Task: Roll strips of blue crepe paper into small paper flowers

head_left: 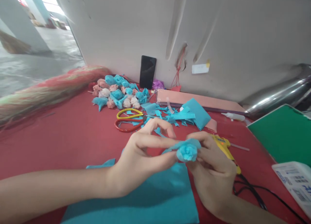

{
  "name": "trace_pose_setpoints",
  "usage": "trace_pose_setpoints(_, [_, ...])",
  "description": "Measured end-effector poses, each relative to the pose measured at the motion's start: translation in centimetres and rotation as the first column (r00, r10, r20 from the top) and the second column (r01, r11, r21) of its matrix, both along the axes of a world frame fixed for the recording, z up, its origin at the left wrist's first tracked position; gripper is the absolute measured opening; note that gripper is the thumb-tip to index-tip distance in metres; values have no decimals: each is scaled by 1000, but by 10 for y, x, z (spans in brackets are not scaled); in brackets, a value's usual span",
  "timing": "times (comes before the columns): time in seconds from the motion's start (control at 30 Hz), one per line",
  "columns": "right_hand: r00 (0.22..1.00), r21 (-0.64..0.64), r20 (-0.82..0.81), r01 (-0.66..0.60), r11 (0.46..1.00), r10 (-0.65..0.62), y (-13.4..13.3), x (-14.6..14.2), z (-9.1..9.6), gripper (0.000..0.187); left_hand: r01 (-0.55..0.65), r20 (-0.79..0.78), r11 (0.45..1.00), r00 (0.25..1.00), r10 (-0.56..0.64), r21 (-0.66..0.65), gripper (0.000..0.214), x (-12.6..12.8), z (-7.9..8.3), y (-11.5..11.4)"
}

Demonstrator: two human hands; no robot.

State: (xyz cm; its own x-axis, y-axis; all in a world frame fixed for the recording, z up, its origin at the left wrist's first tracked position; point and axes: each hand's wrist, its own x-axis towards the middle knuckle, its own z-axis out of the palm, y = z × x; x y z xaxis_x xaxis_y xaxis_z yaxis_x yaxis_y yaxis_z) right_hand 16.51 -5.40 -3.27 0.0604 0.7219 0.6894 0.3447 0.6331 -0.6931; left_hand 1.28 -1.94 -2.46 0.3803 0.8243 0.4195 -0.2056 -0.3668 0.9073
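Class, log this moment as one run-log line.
left hand: pinching blue paper rose | right hand: gripping it too | under hands: blue sheet | beside right hand: yellow glue gun | surface: red table

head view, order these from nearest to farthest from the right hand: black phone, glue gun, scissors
Measured from the right hand, which holds the blue paper rose:
1. glue gun, just behind the knuckles, on the right
2. scissors, farther back, on the left
3. black phone, standing at the far back

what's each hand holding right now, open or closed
Left hand: closed, pinching the loose tail of the small rolled blue crepe-paper flower.
Right hand: closed around that same flower.
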Motion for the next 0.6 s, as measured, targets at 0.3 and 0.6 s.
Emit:
trace_pose_setpoints(0.3, [990, -15, -103, 92, 996, -93, 5, 0, -7, 36, 58, 17, 989, 998, -57, -135, 17, 1, 1, 0])
trace_pose_setpoints(0.6, [1000, -15, 14, 1, 1000, 0, 2, -1, 4, 18, 48, 31, 967, 999, -41, -250, 21, 2, 0, -1])
